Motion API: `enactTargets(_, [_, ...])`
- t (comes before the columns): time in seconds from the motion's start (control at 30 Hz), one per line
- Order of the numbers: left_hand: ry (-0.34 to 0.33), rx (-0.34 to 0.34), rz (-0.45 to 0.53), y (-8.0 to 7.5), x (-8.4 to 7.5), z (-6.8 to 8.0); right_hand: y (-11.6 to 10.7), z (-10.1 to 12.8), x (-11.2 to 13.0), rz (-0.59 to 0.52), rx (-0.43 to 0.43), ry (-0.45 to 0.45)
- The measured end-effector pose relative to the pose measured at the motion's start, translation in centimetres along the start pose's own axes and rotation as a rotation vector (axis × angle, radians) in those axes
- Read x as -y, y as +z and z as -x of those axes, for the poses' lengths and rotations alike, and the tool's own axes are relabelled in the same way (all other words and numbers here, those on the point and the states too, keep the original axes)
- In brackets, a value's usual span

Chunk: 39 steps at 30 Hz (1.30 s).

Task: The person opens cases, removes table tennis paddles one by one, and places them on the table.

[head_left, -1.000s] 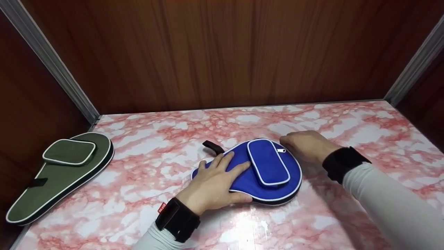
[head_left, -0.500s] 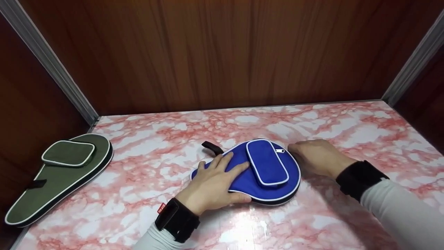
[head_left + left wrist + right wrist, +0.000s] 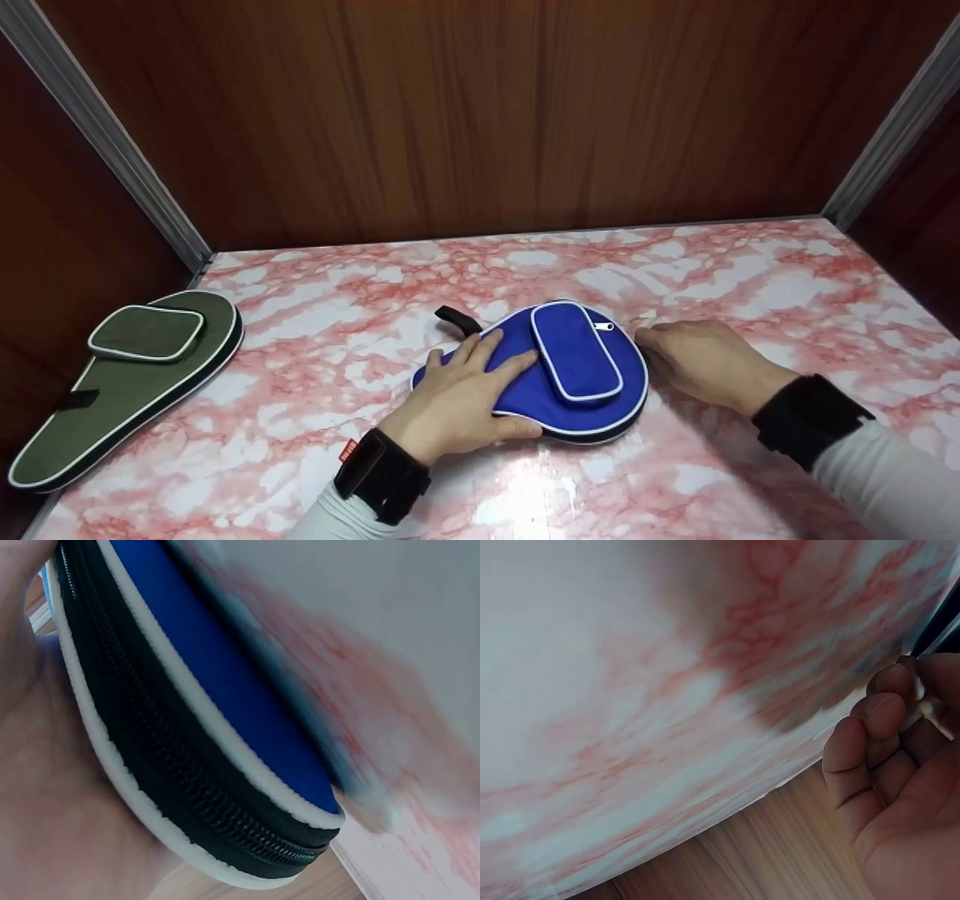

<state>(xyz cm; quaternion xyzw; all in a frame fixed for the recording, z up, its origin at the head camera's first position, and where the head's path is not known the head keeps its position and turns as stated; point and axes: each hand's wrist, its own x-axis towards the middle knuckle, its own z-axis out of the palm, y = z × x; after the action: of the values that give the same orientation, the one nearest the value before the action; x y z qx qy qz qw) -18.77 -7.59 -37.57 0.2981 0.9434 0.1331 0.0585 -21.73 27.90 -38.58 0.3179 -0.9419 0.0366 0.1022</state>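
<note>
**Blue case held flat, zip being worked at its round end**

While the left hand (image 3: 457, 401) presses down on the blue bat-shaped cloth case with white edging (image 3: 559, 375), the right hand (image 3: 701, 360) sits at the case's round end, on the side nearer the right edge of the pink and white marbled table (image 3: 750, 262). In the head view, the left fingers lie straight and spread over the narrow part of the case, with the thumb along its near rim. The right fingers are curled, close to the small silver zip pull (image 3: 606, 326). The case lies near the middle of the table. A green cloth case of the same shape (image 3: 120, 382) lies by the left edge, well apart, and nobody touches it.

In the left wrist view, the blue case (image 3: 225, 690) fills the picture. Its black zip (image 3: 165, 765) looks closed along the part that shows, so I think the opening has hardly begun.

In the right wrist view, the curled fingers (image 3: 877, 735) seem to pinch something small and pale, maybe a zip tab. It is too blurry to be sure.
</note>
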Motion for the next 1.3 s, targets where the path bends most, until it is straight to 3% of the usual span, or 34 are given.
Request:
enactTargets(0.67, [0.004, -0.004, 0.003, 0.2, 0.1, 0.1, -0.2, 2.5, 1.5, -0.01, -0.036, 0.002])
enactTargets(1.3, [0.007, 0.002, 0.011, 0.0, 0.1, 0.0, -0.2, 4.3, 3.6, 0.003, -0.048, 0.082])
